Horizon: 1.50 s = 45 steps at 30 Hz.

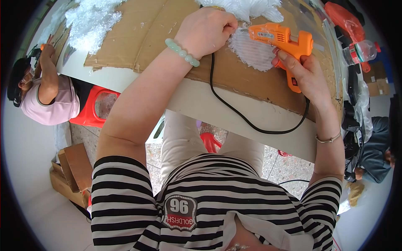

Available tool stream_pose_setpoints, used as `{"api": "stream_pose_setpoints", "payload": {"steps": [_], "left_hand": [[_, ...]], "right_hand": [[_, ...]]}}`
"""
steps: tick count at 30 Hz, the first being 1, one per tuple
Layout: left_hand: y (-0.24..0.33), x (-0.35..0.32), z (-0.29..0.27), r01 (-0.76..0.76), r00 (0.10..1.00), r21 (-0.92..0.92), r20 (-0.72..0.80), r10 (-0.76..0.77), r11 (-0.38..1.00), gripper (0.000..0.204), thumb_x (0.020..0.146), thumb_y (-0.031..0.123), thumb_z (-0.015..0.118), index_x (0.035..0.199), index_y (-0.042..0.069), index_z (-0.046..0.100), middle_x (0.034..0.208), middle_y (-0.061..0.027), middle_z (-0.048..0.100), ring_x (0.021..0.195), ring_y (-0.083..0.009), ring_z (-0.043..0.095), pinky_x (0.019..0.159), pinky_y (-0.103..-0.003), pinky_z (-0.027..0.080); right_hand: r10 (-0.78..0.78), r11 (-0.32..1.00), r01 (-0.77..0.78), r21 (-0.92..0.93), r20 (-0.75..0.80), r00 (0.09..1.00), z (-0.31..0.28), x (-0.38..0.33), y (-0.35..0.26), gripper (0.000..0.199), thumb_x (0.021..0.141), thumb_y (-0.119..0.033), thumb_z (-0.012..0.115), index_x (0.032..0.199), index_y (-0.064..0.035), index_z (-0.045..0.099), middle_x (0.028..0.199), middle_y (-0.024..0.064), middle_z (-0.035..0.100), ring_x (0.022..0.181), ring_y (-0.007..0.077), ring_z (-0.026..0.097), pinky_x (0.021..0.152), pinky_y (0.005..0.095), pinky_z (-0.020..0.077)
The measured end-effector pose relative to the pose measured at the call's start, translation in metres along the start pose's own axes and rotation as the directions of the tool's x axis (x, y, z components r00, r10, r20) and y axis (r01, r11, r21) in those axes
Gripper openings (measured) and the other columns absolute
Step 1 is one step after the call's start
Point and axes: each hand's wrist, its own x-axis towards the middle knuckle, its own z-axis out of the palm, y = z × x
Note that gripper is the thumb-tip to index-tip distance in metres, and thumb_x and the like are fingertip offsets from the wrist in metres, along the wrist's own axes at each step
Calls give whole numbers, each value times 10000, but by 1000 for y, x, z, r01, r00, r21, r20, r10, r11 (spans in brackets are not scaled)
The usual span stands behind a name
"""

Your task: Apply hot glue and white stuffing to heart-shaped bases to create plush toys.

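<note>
In my right hand (307,71) is an orange glue gun (289,39), gripped by its handle with the nozzle pointing left toward my other hand. From the handle's base a black cord (255,129) loops over the table's near edge and back up under my left wrist. My left hand (207,31) is closed, its fingers curled at the upper edge of a white ribbed piece with fringed sides (253,50). What those fingers pinch is hidden. The ribbed piece lies on a brown cardboard sheet (155,46), below the gun's nozzle.
White fluffy heaps (91,23) lie on the cardboard at left, with more white fluff (251,8) at the far middle. A clear plastic bottle (361,52) and a red bag (345,21) are at right. Another person (52,92) sits at left near a red stool (95,106); a second person (374,150) is at right.
</note>
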Motion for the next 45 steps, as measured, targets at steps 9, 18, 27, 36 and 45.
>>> {"api": "stream_pose_setpoints", "payload": {"steps": [9,18,27,36,45], "left_hand": [[-1,0,1,1,1000,17,-17,0,1000,112,773,137,556,760,129,667,730,-77,630,732,-277,601,629,-399,479],[-3,1,1,-4,1000,7,-2,4,1000,116,773,124,537,762,124,652,724,-78,625,714,-282,594,618,-402,471],[-4,1,1,-6,1000,-6,-8,6,1000,114,770,120,539,758,118,652,739,-75,630,718,-281,595,619,-402,472],[-5,1,1,-22,1000,8,-20,22,1000,115,770,122,542,759,120,656,725,-72,630,717,-279,597,621,-398,473],[-4,0,-2,-2,1000,2,17,2,1000,130,780,134,544,802,117,671,756,-77,642,735,-282,604,643,-397,485]], "right_hand": [[38,990,-36,-133,16,999,-2,2,0,283,912,-266,581,1011,-2,598,825,8,615,763,72,539,702,219,429],[50,985,-41,-166,50,998,-2,0,-4,254,907,-261,581,988,-21,593,785,1,594,722,71,523,649,219,409],[37,983,-20,-181,87,995,-6,-2,-5,232,912,-248,569,978,-26,581,777,-5,577,714,68,515,646,221,404],[71,978,-48,-202,106,992,-9,-7,-10,227,908,-234,572,975,-17,577,765,-6,568,700,68,514,633,220,405],[84,975,-58,-213,118,989,-10,-13,-14,205,894,-203,577,958,-9,575,755,-1,560,671,74,509,601,225,397]]}}
